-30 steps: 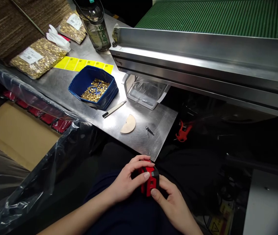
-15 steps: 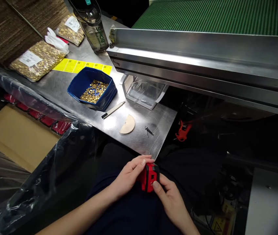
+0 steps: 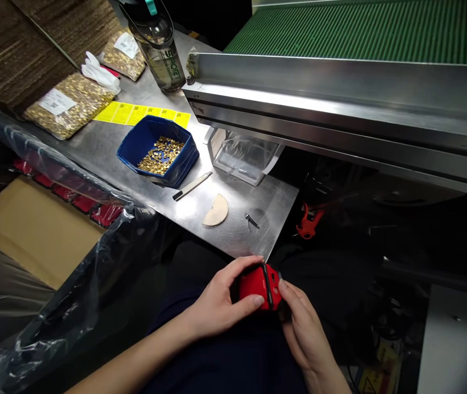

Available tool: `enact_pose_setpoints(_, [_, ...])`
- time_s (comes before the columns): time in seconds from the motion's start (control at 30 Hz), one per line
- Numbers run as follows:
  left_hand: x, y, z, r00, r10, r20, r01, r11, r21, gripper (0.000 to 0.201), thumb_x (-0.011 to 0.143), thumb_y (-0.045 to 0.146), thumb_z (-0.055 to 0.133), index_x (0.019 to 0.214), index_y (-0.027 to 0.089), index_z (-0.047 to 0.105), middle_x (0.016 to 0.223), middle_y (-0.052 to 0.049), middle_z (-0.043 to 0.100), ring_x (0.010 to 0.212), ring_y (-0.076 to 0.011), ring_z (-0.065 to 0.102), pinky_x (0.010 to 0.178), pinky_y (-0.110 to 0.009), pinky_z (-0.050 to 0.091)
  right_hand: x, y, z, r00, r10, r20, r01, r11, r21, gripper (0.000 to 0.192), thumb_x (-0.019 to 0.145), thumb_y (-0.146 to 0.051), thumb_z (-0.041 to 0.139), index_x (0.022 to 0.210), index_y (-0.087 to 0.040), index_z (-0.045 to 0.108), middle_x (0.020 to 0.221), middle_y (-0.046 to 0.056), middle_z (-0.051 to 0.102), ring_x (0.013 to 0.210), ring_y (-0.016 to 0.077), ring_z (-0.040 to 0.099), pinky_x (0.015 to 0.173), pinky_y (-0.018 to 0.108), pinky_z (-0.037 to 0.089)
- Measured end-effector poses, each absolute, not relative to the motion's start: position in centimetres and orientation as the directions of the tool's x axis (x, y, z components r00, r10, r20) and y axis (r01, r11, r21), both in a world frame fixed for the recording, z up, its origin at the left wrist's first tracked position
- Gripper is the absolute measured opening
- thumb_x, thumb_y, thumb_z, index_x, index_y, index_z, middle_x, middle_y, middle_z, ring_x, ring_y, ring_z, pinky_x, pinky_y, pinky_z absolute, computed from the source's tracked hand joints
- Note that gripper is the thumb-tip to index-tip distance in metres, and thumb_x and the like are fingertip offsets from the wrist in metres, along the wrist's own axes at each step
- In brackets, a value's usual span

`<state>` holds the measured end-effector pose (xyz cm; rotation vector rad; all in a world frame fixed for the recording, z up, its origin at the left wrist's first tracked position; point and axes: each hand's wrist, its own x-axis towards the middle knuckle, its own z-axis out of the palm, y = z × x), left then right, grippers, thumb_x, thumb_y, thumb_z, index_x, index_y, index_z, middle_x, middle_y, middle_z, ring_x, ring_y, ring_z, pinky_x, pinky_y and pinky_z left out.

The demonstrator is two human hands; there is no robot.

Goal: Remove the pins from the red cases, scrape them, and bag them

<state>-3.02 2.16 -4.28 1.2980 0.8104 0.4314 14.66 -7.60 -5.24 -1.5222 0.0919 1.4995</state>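
A small red and black plastic housing [image 3: 260,285] sits between both my hands, low over my lap, just below the near edge of the steel table [image 3: 233,241]. My left hand [image 3: 219,301] wraps its left side, thumb pressed on the red face and fingers curled over the top. My right hand [image 3: 304,327] grips its right side with fingertips on the black edge. A blue bin [image 3: 156,150] holding several small brass parts stands on the table farther up and to the left.
A utility knife [image 3: 191,186], a tan half-disc [image 3: 217,210] and a small metal clip [image 3: 252,220] lie on the table. Bags of brass parts [image 3: 69,104], yellow labels [image 3: 143,114] and a water bottle [image 3: 160,46] stand behind. The conveyor rail [image 3: 340,104] overhangs at right; a plastic-lined carton [image 3: 32,230] is left.
Both hands turned the red housing so a broad red face shows. It shifted slightly right and up, toward the table edge.
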Motion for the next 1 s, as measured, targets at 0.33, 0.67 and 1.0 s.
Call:
enact_pose_setpoints(0.33, [-3.2,1.5,-5.2,0.727,0.57,-0.384,0.048,0.516,0.856,0.078,0.085,0.031,0.085,0.15,0.03,0.041,0.144,-0.01,0.055,0.133,-0.0298,0.054,0.117,-0.049,0.042,15.0,-7.1,-3.7,-0.052,0.781,-0.622,-0.342,-0.599,-0.724,0.049,0.1,-0.059,0.054,0.137,-0.027,0.063,0.135,0.01,0.066,0.124,0.0303,0.06,0.109,0.045,0.047])
enact_pose_setpoints(0.67, [-3.8,1.7,-5.5,0.732,0.599,-0.325,-0.091,0.559,0.824,0.057,0.096,0.046,0.071,0.144,0.028,0.047,0.136,-0.009,0.057,0.129,-0.0293,0.054,0.114,-0.046,0.041,15.4,-7.0,-2.9,-0.09,0.889,-0.45,0.013,-0.451,-0.893,0.033,0.101,-0.047,0.059,0.131,-0.035,0.069,0.135,0.004,0.063,0.124,0.0276,0.057,0.109,0.036,0.045])
enact_pose_setpoints(1.0, [-3.2,1.9,-4.8,0.652,0.584,-0.482,0.019,0.624,0.781,0.046,0.093,0.031,0.065,0.138,0.023,0.059,0.126,-0.007,0.069,0.113,-0.0277,0.064,0.098,-0.039,0.051,14.5,-7.1,-2.0,-0.08,0.905,-0.417,0.182,-0.399,-0.899,0.023,0.102,-0.039,0.059,0.115,-0.033,0.077,0.102,0.002,0.067,0.095,0.02,0.065,0.078,0.024,0.051])
